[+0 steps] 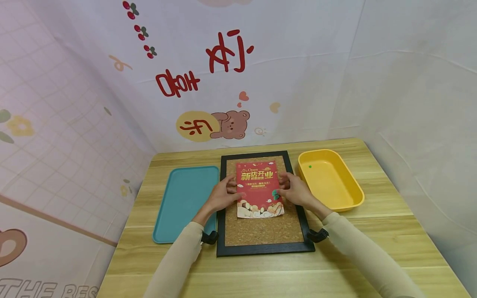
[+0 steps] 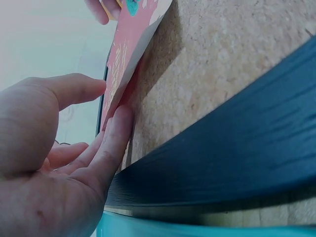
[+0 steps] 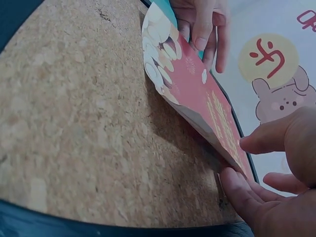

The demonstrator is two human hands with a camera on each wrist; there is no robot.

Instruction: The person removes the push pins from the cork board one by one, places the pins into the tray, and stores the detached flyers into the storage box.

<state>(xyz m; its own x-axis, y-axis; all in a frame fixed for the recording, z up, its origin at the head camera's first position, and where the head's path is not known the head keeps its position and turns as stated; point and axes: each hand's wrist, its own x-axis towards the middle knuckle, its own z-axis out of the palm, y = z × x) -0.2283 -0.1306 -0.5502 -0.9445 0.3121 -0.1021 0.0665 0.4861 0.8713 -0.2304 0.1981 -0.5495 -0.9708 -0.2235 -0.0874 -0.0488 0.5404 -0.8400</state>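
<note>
Just past the blue tray (image 1: 188,203), the left hand (image 1: 222,193) pinches the red poster (image 1: 258,182) by a long edge, thumb on top, fingertips beneath. The poster's long axis runs away from the person over the corkboard (image 1: 262,234), heading at the far end, and wrist views catch what the head view doesn't: edges lifted, shadow underneath. Beside the yellow tray (image 1: 331,182), the right hand (image 1: 297,189) mirrors that pinch, thumb pointing inward.

Red flyer (image 1: 260,192): fine print too small to read. Left hand (image 1: 222,194) and right hand (image 1: 296,190) cover bits of its side edges. Blue tray (image 1: 186,203): near right corner hidden behind left wrist. Both sleeves (image 1: 179,256) cut off at near edge.
</note>
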